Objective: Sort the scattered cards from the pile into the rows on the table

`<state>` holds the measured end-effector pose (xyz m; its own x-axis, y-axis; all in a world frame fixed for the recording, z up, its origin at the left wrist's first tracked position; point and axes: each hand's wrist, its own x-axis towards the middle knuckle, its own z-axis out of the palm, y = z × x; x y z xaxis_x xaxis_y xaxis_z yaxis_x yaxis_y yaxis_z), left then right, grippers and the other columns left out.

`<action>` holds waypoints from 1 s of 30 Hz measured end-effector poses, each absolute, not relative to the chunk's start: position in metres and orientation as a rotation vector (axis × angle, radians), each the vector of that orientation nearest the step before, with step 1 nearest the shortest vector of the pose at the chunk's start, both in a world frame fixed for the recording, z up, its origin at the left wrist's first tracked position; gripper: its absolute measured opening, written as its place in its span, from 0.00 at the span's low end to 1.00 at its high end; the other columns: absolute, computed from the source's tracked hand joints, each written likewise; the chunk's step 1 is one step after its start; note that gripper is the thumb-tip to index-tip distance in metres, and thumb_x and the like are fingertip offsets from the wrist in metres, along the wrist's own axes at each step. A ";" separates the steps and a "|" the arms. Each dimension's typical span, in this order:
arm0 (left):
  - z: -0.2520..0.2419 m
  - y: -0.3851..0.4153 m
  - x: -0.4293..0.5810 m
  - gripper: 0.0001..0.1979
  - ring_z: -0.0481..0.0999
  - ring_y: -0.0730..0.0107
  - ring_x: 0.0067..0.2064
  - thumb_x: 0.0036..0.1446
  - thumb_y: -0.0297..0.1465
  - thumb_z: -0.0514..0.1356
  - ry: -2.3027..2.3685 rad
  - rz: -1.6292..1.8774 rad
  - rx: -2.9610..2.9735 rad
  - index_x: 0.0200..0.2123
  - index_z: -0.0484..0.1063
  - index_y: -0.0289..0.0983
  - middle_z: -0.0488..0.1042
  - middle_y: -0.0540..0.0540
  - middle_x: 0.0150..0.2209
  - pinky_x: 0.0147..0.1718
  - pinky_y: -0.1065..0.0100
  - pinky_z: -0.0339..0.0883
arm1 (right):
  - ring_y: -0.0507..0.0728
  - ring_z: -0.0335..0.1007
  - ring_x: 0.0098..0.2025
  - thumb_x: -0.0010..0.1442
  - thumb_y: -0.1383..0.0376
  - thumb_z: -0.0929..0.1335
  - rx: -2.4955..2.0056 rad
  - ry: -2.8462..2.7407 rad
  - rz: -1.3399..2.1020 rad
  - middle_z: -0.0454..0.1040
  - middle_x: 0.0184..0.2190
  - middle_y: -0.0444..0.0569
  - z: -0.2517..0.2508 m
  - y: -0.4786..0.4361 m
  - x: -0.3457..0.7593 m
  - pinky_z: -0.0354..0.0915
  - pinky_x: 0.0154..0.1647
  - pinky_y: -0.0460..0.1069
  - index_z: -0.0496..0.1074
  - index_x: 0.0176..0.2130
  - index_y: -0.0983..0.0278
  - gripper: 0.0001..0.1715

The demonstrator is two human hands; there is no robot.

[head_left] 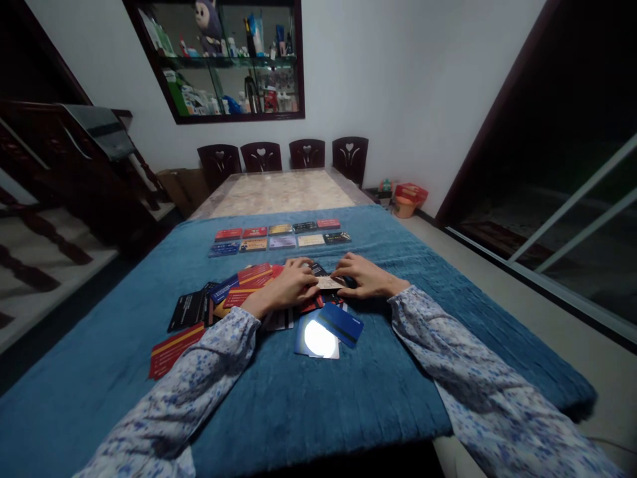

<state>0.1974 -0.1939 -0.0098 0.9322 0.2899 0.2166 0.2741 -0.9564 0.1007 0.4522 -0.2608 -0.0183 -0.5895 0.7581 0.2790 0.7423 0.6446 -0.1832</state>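
My left hand (291,284) and my right hand (365,277) meet over a loose pile of plastic cards. Between them is a cream card (329,283), with the fingers of both hands closed on its ends. Under and around the left hand lie red cards (249,285) with yellow stripes, and black cards (188,311) further left. A blue card (343,323) and a shiny card with a bright glare (306,335) rest just below the hands. Beyond the hands, two rows of cards are laid out, among them a lilac card (282,242) and a red card (328,224).
A blue cloth (348,405) covers the near part of the long table, leaving the marble top (288,189) bare at the far end. Several dark chairs (261,157) stand behind it. To the left is a wooden railing (74,166); an orange bucket (404,207) sits on the floor.
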 end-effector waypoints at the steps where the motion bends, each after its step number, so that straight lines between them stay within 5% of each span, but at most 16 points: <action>1: -0.011 -0.193 0.198 0.13 0.64 0.49 0.62 0.68 0.34 0.55 0.446 0.363 3.020 0.41 0.80 0.39 0.79 0.41 0.42 0.56 0.47 0.56 | 0.62 0.64 0.43 0.60 0.57 0.71 -1.185 -2.528 0.061 0.77 0.41 0.56 -0.019 -0.261 0.452 0.63 0.47 0.58 0.79 0.45 0.64 0.17; 10: -0.009 -0.191 0.200 0.15 0.67 0.52 0.59 0.69 0.33 0.53 0.499 0.457 2.972 0.41 0.79 0.39 0.81 0.41 0.41 0.54 0.49 0.59 | 0.60 0.66 0.42 0.57 0.71 0.67 -1.160 -2.436 0.035 0.78 0.35 0.53 -0.024 -0.254 0.456 0.64 0.45 0.55 0.80 0.42 0.63 0.14; 19: -0.013 -0.178 0.208 0.18 0.73 0.58 0.53 0.62 0.19 0.52 0.561 0.600 2.999 0.46 0.77 0.39 0.80 0.42 0.43 0.52 0.54 0.63 | 0.58 0.66 0.39 0.60 0.71 0.67 -1.271 -2.306 0.024 0.76 0.32 0.51 -0.035 -0.248 0.459 0.63 0.43 0.52 0.79 0.39 0.64 0.10; 30: -0.006 -0.173 0.217 0.16 0.74 0.58 0.51 0.59 0.20 0.54 0.589 0.626 3.028 0.44 0.78 0.37 0.78 0.39 0.44 0.49 0.57 0.65 | 0.57 0.65 0.38 0.62 0.69 0.67 -1.319 -2.199 0.076 0.76 0.31 0.50 -0.044 -0.240 0.463 0.61 0.44 0.52 0.75 0.33 0.64 0.06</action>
<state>0.2167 -0.1734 -0.0062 0.8508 0.3592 0.3835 0.3615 -0.9298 0.0688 0.4629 -0.2401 -0.0445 -0.3523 0.8265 0.4392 0.7942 0.5122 -0.3269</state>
